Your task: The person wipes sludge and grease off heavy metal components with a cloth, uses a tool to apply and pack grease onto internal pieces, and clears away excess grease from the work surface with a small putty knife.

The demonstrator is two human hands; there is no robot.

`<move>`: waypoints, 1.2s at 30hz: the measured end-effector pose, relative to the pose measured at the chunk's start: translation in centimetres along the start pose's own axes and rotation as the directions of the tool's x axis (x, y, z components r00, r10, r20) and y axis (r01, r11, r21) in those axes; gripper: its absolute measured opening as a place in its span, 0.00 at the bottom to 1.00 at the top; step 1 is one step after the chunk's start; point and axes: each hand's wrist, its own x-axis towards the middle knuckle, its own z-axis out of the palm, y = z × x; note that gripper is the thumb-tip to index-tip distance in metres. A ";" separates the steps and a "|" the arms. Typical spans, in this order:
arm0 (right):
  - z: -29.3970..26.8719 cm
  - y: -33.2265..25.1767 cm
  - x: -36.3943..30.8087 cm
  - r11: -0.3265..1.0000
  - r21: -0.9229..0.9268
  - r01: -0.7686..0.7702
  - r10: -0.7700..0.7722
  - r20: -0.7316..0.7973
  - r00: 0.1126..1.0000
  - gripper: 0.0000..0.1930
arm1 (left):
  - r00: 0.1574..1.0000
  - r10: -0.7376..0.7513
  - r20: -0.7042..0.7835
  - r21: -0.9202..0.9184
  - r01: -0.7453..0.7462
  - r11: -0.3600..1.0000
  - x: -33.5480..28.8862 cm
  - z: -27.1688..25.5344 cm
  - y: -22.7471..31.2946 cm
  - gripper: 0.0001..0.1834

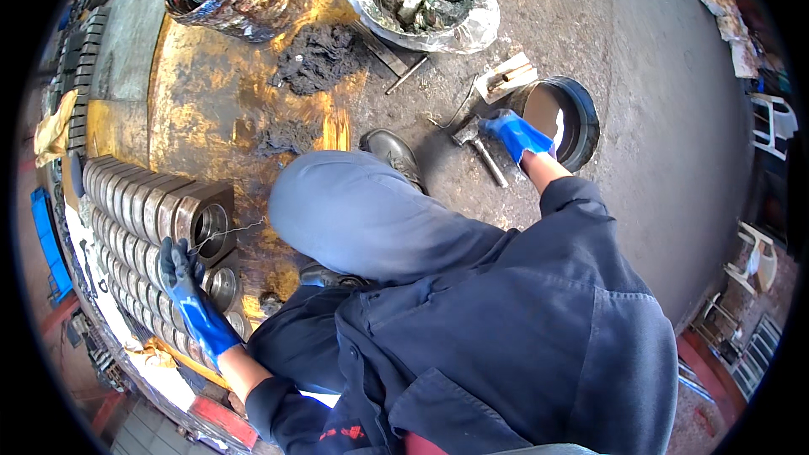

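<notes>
Head view: landmark is the stack of brownish-grey metal blocks with round bores (185, 199), set in rows. Left grip (187, 282), a blue glove with dark fingers, lies against the stack's right-hand face, fingers fairly straight; thin pale wire (244, 228) runs from near the thumb out to the right of the stack, can't tell if pinched. Right grip (516, 133), blue glove, is well right of the stack, fingers at the head end of a grey metal hammer (489, 160); can't tell if clenched on it. Round black bucket (591, 122) with brown contents sits farther right of the stack, just beyond that glove. Above and right of the stack: dark sludge heap (316, 59), stained cylindrical drum (265, 4), clear-plastic-lined tub (484, 21).
</notes>
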 end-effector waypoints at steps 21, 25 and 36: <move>10.7 -17.1 18.8 0.390 -0.876 0.284 -0.515 0.049 0.856 0.11 | 0.981 0.188 0.052 0.590 -0.183 0.786 0.1 3.4 -1.5 0.23; 9.8 -15.9 19.8 0.299 -0.885 0.357 -0.531 0.157 0.833 0.11 | 0.993 0.118 0.028 0.587 -0.112 0.802 -1.0 3.9 -1.1 0.24; 2.2 -18.6 10.0 0.300 -0.724 0.621 -0.478 0.449 0.755 0.10 | 0.967 0.254 0.000 0.517 -0.217 0.828 -2.9 1.8 0.4 0.23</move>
